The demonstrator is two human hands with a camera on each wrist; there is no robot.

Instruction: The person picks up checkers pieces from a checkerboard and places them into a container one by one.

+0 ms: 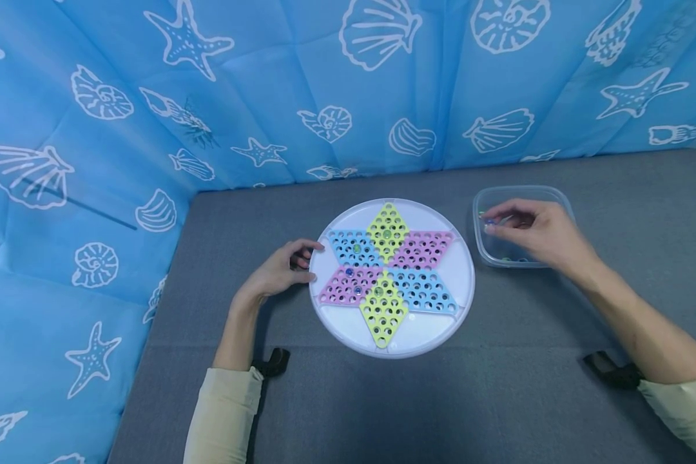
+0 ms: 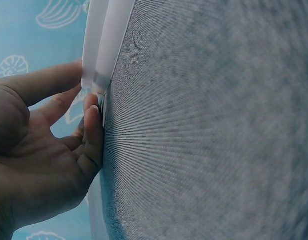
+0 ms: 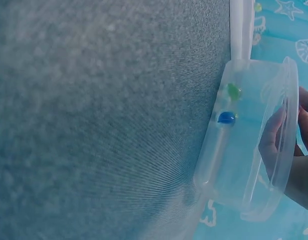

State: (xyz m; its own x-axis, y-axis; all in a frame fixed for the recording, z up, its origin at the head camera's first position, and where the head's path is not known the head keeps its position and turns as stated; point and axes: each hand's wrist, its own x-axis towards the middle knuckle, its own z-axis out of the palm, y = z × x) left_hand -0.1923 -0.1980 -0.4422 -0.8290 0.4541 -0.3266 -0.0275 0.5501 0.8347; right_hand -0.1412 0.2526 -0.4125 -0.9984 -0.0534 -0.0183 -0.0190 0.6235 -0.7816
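Game board (image 1: pixel 458 270) lies on the grey surface (image 1: pixel 348 406); my right hand (image 1: pixel 539 235) is over the clear container (image 1: pixel 522 190). Left wrist view: my left hand (image 2: pixel 44 152), fingers apart, touches the board's rim. Right wrist view: blue marble (image 3: pixel 226 118) shows inside; whether my right fingers pinch another, I cannot tell.

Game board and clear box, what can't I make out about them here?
Clear box: head view, the right hand covers part, so its marbles can't be counted.
Game board: both wrist views, cut off by the top edge.
Star pattern: left wrist view, hidden by the low angle.
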